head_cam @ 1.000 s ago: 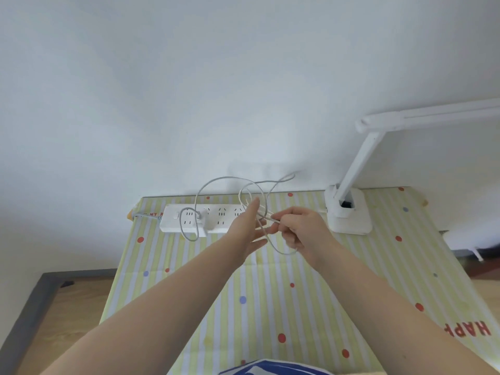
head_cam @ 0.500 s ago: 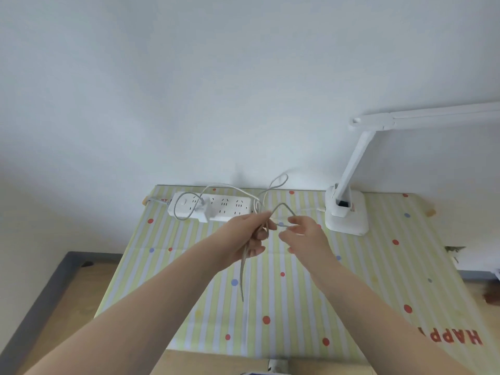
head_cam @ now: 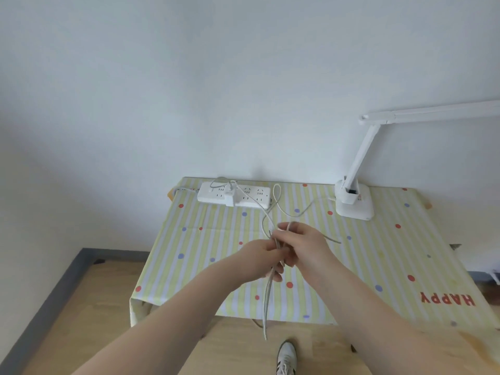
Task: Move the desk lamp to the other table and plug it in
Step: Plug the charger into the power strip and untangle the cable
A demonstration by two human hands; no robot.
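A white desk lamp stands at the table's back right, its arm reaching right out of view. Its white cable runs from the base across the striped tablecloth to my hands and hangs in a long loop past the table's front edge. My left hand and my right hand are together above the table's middle, both closed on the gathered cable. A white power strip lies at the back left with a white adapter plugged into it.
The table wears a yellow striped cloth with dots and the word HAPPY at the right. It stands against a white wall. Wooden floor and a grey skirting lie to the left. A shoe shows below the table's front edge.
The view has pulled back from the table. My hands have come together on the cable, and the loop hanging below them has grown longer.
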